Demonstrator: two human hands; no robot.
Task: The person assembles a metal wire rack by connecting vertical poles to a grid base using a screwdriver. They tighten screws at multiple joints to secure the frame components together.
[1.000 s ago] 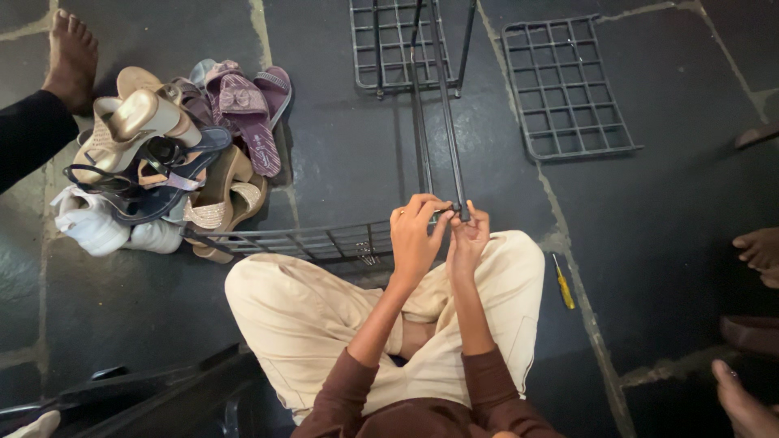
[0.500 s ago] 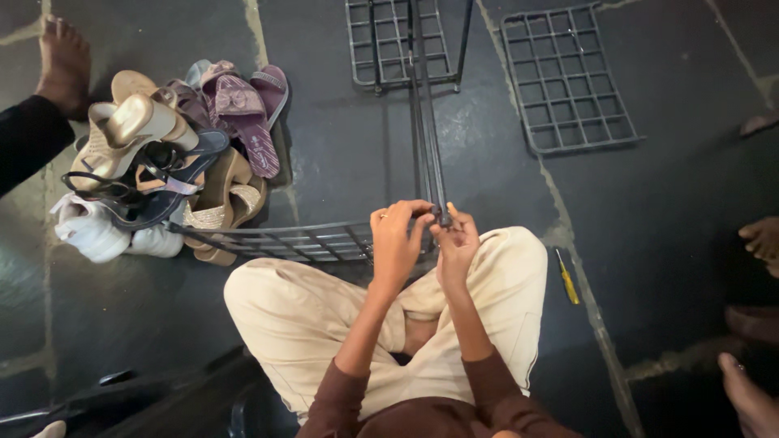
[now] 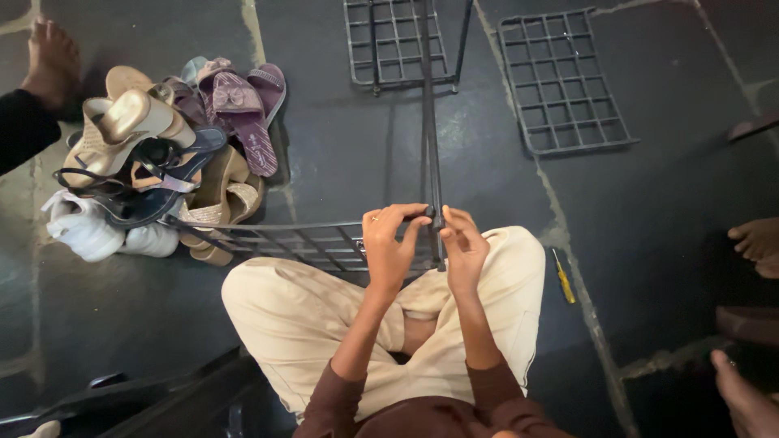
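I sit cross-legged on a dark stone floor in cream trousers. My left hand (image 3: 391,243) and my right hand (image 3: 462,243) meet at the near end of a pair of thin black metal rods (image 3: 430,122) that run away from me. Fingertips of both hands pinch a small part at the rods' end, just above my knees. A black wire rack shelf (image 3: 308,242) lies flat under my left hand, reaching left toward the shoes. Another wire shelf (image 3: 389,45) is attached at the rods' far end.
A loose wire grid panel (image 3: 564,81) lies at the upper right. A pile of sandals and shoes (image 3: 154,158) sits at the left. A yellow-handled screwdriver (image 3: 563,276) rests by my right knee. Other people's bare feet show at upper left (image 3: 50,61) and right edge (image 3: 755,239).
The view has shifted slightly. My hands have moved a little along the rods' near end, fingers re-gripping the small part; the rods and shelves stay in place.
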